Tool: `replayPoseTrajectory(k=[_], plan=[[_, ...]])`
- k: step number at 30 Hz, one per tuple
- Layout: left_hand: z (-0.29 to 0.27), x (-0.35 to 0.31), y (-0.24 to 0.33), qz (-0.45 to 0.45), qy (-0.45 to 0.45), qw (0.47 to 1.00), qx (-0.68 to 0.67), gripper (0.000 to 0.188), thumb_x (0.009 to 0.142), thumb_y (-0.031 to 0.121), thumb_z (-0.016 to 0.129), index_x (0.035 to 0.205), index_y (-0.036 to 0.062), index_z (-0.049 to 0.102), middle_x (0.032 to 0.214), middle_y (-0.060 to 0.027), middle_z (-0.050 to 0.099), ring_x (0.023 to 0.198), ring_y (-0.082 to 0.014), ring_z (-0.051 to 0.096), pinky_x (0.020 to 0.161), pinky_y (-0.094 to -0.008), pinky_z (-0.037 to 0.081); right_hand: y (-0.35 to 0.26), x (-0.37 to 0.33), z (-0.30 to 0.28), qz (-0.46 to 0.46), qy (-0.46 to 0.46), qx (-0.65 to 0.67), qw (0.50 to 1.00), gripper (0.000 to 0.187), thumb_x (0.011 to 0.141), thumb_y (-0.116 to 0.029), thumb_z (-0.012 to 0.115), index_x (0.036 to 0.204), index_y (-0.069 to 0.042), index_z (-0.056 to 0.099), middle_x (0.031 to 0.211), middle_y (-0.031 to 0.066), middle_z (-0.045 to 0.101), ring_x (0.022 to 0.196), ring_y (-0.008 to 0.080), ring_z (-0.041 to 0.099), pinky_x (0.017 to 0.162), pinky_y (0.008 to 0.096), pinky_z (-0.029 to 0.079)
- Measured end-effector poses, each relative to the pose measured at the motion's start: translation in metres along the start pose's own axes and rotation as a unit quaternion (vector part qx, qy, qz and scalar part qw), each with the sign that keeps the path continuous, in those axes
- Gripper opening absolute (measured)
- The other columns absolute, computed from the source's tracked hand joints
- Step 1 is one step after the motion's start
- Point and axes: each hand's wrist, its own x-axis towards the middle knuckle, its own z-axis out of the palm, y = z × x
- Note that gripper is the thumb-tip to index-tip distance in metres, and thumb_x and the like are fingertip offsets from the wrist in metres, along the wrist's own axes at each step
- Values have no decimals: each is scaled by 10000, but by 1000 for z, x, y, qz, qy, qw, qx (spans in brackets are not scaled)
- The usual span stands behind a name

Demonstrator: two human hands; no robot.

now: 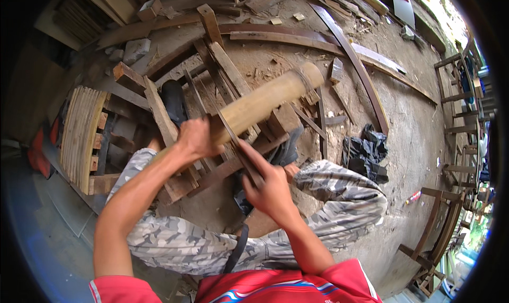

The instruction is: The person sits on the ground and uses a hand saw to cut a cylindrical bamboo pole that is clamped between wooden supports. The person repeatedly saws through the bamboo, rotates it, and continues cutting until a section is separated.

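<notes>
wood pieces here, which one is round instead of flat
The thick tan bamboo pole gripped by the left hand. It is a round tube; the grey planks and curved strips around it are flat.

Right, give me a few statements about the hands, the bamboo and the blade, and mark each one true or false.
1. The left hand grips the bamboo pole. True.
2. The right hand is empty. False: it holds a dark blade against the pole.
3. The pole lies flat on the dirt floor. False: it rests raised on a rough wooden stand.
4. The person wears camouflage trousers. True.
</notes>
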Motion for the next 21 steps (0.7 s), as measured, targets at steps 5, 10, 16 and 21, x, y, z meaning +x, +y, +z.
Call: replayPoseTrajectory(k=[5, 10, 16, 21], plan=[[-9, -4, 12, -22, -8, 1000, -14, 825, 582, 391, 825, 1141, -162, 575, 954, -329, 691, 875, -457, 719, 834, -486, 598, 20, -45, -1, 59, 1, 62, 996, 748, 816, -14, 675, 1519, -178, 479, 1069, 262, 704, 892, 484, 662, 766, 461, 573], [-9, -5, 7, 1, 14, 999, -50, 891, 588, 393, 807, 1216, -181, 541, 945, -319, 697, 871, -462, 713, 850, -479, 587, -33, -176, -65, 144, -23, 25, 989, 641, 778, 81, 632, 1411, -6, 582, 1153, 209, 744, 936, 298, 777, 794, 288, 561], [-11, -1, 9, -15, 6, 1000, -18, 770, 587, 385, 806, 1098, -155, 605, 864, -324, 700, 830, -454, 726, 783, -478, 605, 15, 4, 4, -21, 24, 73, 997, 680, 855, -45, 661, 1504, -170, 500, 1066, 291, 668, 919, 493, 640, 776, 481, 553], [-5, 1, 0, 5, 0, 1000, 24, 703, 592, 529, 822, 808, -128, 697, 707, -252, 698, 671, -361, 729, 712, -427, 622, 29, -14, 20, 28, 3, 81, 996, 739, 847, -18, 653, 1540, -169, 444, 1119, 293, 677, 961, 481, 652, 804, 440, 569]])
